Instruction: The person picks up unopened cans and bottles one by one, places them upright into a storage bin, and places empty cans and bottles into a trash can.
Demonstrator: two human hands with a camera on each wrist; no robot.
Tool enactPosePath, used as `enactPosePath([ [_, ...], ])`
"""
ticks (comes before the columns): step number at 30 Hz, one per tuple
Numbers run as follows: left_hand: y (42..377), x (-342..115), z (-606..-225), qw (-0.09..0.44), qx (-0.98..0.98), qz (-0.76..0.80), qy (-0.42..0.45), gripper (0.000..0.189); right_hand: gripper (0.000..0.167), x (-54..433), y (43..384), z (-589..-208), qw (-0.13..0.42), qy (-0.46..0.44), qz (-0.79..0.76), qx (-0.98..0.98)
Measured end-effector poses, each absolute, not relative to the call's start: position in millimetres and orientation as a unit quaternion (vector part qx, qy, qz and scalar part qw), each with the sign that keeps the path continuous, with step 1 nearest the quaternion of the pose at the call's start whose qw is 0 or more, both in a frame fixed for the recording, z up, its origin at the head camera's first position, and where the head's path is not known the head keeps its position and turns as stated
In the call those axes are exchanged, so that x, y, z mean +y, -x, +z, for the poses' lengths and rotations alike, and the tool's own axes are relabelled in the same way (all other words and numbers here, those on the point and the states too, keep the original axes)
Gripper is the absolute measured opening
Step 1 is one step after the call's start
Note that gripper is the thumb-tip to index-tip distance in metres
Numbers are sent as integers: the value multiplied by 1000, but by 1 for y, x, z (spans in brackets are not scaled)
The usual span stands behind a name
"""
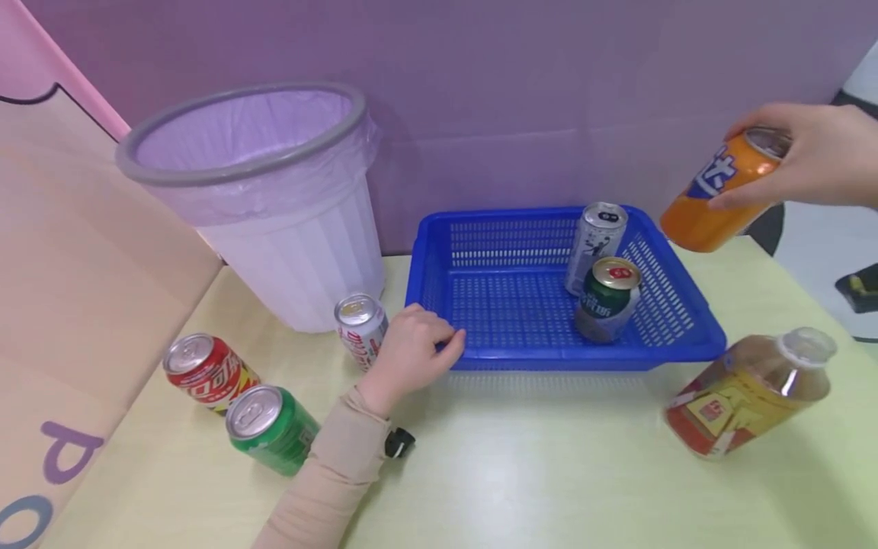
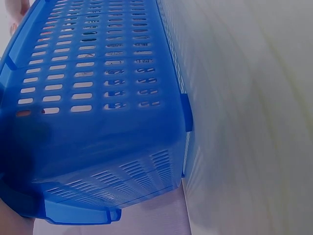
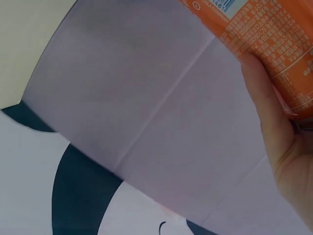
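We've got our right hand [image 1: 826,156] curled round a tilted orange metal can [image 1: 716,202], held up right of the blue slotted plastic basket [image 1: 542,355]; our left hand [image 1: 411,347] grips that basket's near-left corner.

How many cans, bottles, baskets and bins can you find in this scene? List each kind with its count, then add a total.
Cans: 6 (orange can, grey can, dark green can, red can, bright green can, silver can with red lettering)
Bottles: 1 (clear bottle with yellow label)
Baskets: 1 (blue basket)
Bins: 1 (white bin)
Total: 9
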State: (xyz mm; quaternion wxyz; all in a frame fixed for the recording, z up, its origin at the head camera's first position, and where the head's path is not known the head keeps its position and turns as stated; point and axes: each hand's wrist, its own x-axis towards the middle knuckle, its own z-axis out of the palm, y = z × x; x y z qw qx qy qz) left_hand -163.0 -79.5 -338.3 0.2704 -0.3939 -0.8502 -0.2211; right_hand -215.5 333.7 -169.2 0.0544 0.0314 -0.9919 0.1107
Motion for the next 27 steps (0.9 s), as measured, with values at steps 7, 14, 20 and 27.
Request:
enactPosePath([
  [7, 164, -77, -340, 263, -853, -224, 392, 42, 82, 306, 208, -163, 51, -41, 123, -990],
  [14, 165, -76, -340, 269, -849, -223, 396, 42, 82, 282, 202, -156, 54, -74, 115, -989],
  [20, 165, -79, -339, 281, -845, -222, 398, 41, 82, 260, 202, -151, 59, -97, 125, -986],
  [27, 164, -80, -339, 283, -844, -224, 397, 41, 83, 233, 205, -150, 41, -128, 172, -976],
])
